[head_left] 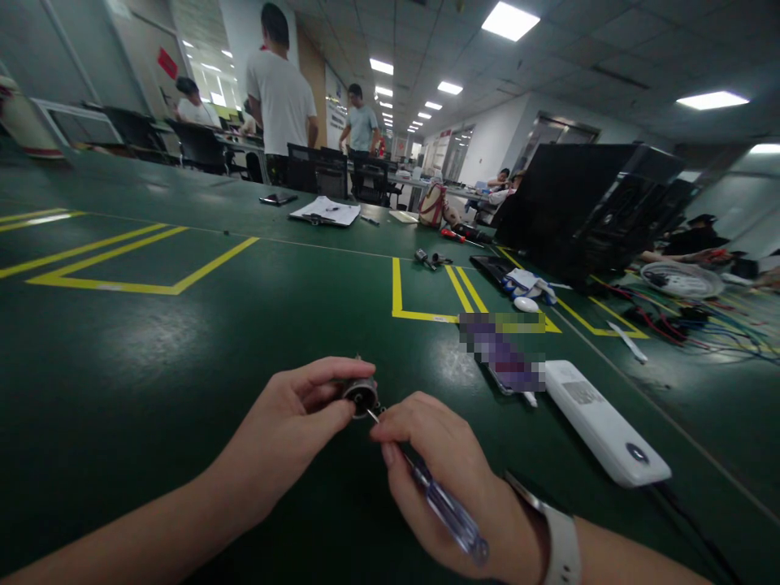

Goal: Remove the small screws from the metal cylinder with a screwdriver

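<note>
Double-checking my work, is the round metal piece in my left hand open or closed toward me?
Open: the round metal piece shows a dark hollow inside its rim, and the screwdriver points toward it.

Dim overall, ceiling light panels (510, 21) blown out above green tabletop (317, 301), hazy glare on it, screwdriver handle (449, 510) glinting over it, office chairs (201, 146) beyond it soft, frame edges stretched.
</note>
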A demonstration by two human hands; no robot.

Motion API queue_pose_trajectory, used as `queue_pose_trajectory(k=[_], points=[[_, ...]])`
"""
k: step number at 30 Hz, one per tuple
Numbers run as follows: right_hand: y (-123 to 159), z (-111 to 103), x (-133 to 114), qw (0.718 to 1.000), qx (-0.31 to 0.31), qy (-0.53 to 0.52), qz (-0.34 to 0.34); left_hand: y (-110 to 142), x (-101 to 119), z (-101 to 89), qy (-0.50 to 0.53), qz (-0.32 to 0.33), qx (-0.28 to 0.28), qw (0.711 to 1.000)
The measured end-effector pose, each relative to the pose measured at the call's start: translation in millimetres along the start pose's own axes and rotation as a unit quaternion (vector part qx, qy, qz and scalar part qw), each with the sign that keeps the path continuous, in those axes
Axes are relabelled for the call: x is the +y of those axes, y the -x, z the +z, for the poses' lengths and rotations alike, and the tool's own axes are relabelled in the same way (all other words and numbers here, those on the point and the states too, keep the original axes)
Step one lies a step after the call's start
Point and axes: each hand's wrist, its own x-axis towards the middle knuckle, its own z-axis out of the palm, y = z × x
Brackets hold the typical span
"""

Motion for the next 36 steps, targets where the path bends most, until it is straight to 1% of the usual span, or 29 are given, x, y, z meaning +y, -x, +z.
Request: queue_pose_trajectory(k=[5, 11, 18, 21, 24, 25, 27, 28, 29, 30, 31, 32, 34, 36], points=[[0.9, 1.4, 0.5, 1.000, -0.014, 0.006, -0.015, 0.6, -0.3, 0.7, 0.007, 0.001, -0.005, 1.000], [-1.3, 4.0, -0.4, 0.998, -0.038, 0.034, -0.032, 0.2, -1.7, 1.3, -0.003, 0.004, 0.005, 1.000], [-4.3, 4.6, -5.7, 0.997, -0.031, 0.056, -0.037, 0.9, -2.8, 1.9, 0.007, 0.012, 0.020, 1.000], [-4.1, 4.9, -8.3, 0.998, -0.021, 0.061, -0.025, 0.7, -2.4, 2.6, 0.008, 0.007, 0.022, 1.000], [-3.0, 2.0, -7.9, 1.000, -0.005, 0.017, -0.010, -0.6, -1.5, 2.7, 0.007, -0.005, 0.029, 1.000], [-2.8, 0.2, -6.3, 1.000, 0.009, -0.011, 0.011, -1.2, -1.2, 2.3, 0.006, -0.008, 0.032, 0.999], [-3.4, -3.5, -0.3, 0.991, 0.041, -0.087, 0.097, -2.8, -0.8, 0.7, 0.005, -0.016, 0.036, 0.999], [-4.3, -5.1, 4.2, 0.977, 0.057, -0.135, 0.154, -3.7, -0.5, -0.5, 0.006, -0.021, 0.037, 0.999], [-5.5, -6.3, 9.6, 0.956, 0.064, -0.191, 0.212, -4.6, -0.3, -1.8, 0.010, -0.026, 0.039, 0.999], [-6.9, -6.9, 15.7, 0.931, 0.074, -0.256, 0.251, -5.6, 0.0, -3.2, 0.015, -0.032, 0.042, 0.998], [-8.4, -7.2, 22.0, 0.904, 0.089, -0.320, 0.268, -6.5, 0.3, -4.5, 0.020, -0.036, 0.047, 0.998], [-9.9, -7.0, 28.2, 0.882, 0.108, -0.357, 0.288, -7.3, 0.7, -5.7, 0.023, -0.039, 0.052, 0.998], [-12.3, -6.2, 38.7, 0.867, 0.098, -0.372, 0.318, -8.5, 1.6, -7.1, 0.028, -0.042, 0.061, 0.997], [-13.6, -5.2, 45.4, 0.860, 0.072, -0.368, 0.345, -9.1, 2.4, -7.4, 0.033, -0.039, 0.066, 0.997]])
